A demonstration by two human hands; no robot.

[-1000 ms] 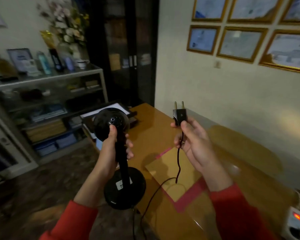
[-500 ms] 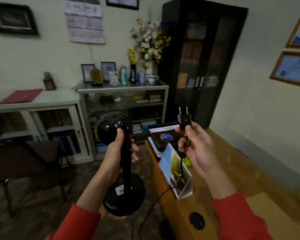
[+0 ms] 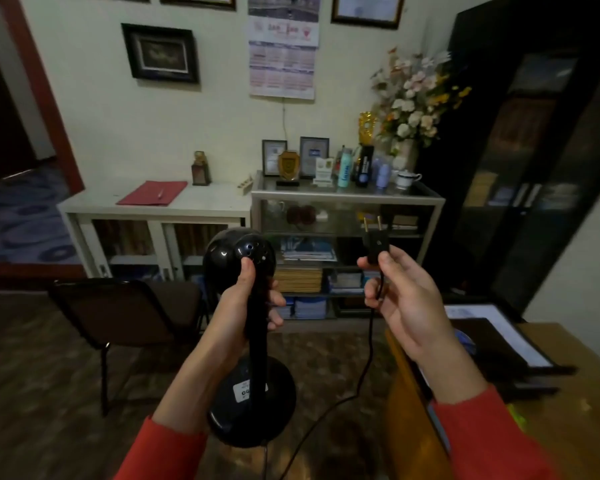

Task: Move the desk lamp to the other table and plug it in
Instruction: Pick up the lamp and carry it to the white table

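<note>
I carry a black desk lamp [image 3: 253, 400] upright in the air, its round head at the top and its round base with a white sticker below. My left hand [image 3: 238, 313] is wrapped around the lamp's stem just under the head. My right hand [image 3: 400, 299] pinches the black two-pin plug [image 3: 375, 244], pins pointing up. The black cord [image 3: 369, 344] hangs from the plug in a loop down to the base. A white cabinet table [image 3: 208, 202] stands against the far wall.
A dark chair [image 3: 118, 306] stands on the floor at the left. A glass shelf unit [image 3: 347, 199] with trophies and flowers sits beside the white table. The wooden desk [image 3: 575, 403] with a paper tray is at the right, a tall black cabinet [image 3: 534, 150] behind it.
My view has swung left, away from the wooden desk toward the far wall and white table. Both hands keep the same hold on lamp and plug.
</note>
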